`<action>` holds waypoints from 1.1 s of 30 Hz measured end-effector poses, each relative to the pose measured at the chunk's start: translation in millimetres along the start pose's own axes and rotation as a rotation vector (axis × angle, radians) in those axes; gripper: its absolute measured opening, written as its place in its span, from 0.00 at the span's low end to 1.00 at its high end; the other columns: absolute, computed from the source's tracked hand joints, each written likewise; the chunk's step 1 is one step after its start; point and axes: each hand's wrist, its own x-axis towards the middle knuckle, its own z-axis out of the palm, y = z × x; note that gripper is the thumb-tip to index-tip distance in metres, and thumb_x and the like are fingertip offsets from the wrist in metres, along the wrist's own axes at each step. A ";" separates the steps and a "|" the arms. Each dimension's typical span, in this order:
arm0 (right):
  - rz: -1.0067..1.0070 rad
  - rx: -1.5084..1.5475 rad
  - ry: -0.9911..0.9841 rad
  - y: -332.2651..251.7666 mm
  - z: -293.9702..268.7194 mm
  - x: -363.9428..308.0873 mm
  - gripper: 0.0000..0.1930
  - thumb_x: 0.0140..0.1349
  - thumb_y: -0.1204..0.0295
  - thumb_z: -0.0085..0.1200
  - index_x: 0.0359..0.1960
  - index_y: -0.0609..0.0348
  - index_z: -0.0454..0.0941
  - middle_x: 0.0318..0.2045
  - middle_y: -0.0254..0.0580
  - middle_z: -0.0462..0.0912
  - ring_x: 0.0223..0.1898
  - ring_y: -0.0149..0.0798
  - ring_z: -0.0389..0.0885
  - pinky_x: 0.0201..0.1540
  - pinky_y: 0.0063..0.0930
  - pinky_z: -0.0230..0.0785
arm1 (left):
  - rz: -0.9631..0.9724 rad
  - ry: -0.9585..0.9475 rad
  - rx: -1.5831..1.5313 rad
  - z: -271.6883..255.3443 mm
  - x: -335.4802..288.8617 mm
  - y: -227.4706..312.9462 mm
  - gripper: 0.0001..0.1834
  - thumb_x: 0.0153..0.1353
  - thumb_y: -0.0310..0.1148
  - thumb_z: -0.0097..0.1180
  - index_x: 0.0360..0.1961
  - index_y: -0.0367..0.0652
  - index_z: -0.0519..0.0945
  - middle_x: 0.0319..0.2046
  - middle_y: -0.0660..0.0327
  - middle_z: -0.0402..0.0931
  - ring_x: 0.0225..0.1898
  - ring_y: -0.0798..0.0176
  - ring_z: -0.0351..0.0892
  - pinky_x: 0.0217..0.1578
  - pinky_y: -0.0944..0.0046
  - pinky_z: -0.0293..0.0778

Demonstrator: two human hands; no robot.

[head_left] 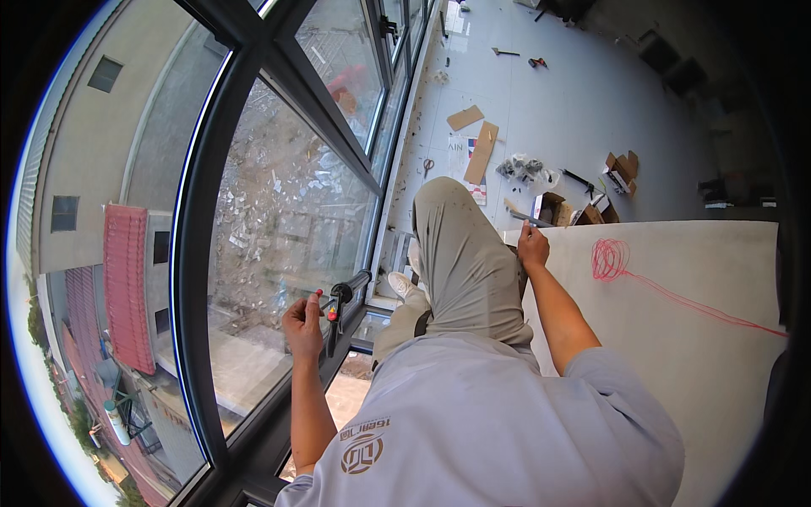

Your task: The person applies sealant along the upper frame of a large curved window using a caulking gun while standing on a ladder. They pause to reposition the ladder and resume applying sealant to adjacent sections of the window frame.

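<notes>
My left hand [303, 326] is closed in a pinch beside the dark window frame [196, 245], around a small red-tipped piece [319, 292] whose kind I cannot make out. Just right of those fingers, a black fitting [340, 293] with a red knob [332, 316] sits at the lower corner of the tilted-out sash [314, 122]. Beyond my right knee, my right hand [533, 247] is closed around a thin dark grey bar [530, 220]. That bar points toward the open cardboard boxes; most of the grip is hidden by the back of the hand.
A pale wall [659, 313] with a red scribble stands close on my right. Cardboard strips [481, 154], scissors [428, 165], a plastic bag of dark parts [525, 169], open boxes [623, 171], a hammer [505, 53] and a red-black power tool [537, 62] lie on the tiled floor. Rubble shows outside, below the glass.
</notes>
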 end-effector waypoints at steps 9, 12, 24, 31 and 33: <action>0.016 -0.009 -0.011 -5.8 -4.0 -2.0 0.30 0.74 0.45 0.41 0.32 0.58 0.86 0.32 0.60 0.87 0.38 0.64 0.86 0.44 0.55 0.76 | -0.025 0.005 -0.080 -2.3 -5.7 12.6 0.25 0.73 0.40 0.60 0.18 0.38 0.74 0.17 0.68 0.69 0.23 0.76 0.64 0.27 0.69 0.60; 0.003 -0.013 -0.006 -6.9 -4.8 -2.1 0.30 0.74 0.45 0.41 0.31 0.58 0.85 0.31 0.59 0.87 0.37 0.64 0.86 0.43 0.56 0.76 | -0.005 -0.011 -0.076 -6.4 -7.1 19.8 0.25 0.73 0.39 0.60 0.19 0.37 0.74 0.17 0.67 0.69 0.23 0.75 0.66 0.27 0.69 0.61; -0.029 0.016 0.065 -0.4 0.2 -5.5 0.29 0.74 0.46 0.41 0.29 0.57 0.83 0.29 0.60 0.86 0.35 0.65 0.85 0.41 0.57 0.76 | 0.070 -0.107 0.040 -17.1 2.2 32.8 0.25 0.73 0.33 0.58 0.17 0.39 0.71 0.17 0.68 0.66 0.29 0.74 0.74 0.30 0.70 0.65; -0.012 0.037 0.053 1.1 0.9 -6.0 0.28 0.74 0.47 0.43 0.29 0.58 0.83 0.29 0.62 0.85 0.34 0.68 0.84 0.40 0.58 0.76 | 0.134 -0.168 0.128 0.5 26.7 41.0 0.24 0.74 0.38 0.58 0.19 0.38 0.74 0.17 0.69 0.67 0.24 0.76 0.63 0.28 0.70 0.60; -0.024 0.055 0.045 0.0 -0.6 -6.9 0.28 0.74 0.47 0.43 0.28 0.59 0.82 0.29 0.62 0.85 0.34 0.68 0.84 0.40 0.58 0.75 | 0.135 -0.185 0.187 5.8 34.4 45.3 0.24 0.74 0.39 0.58 0.20 0.38 0.73 0.18 0.70 0.66 0.23 0.76 0.60 0.28 0.70 0.60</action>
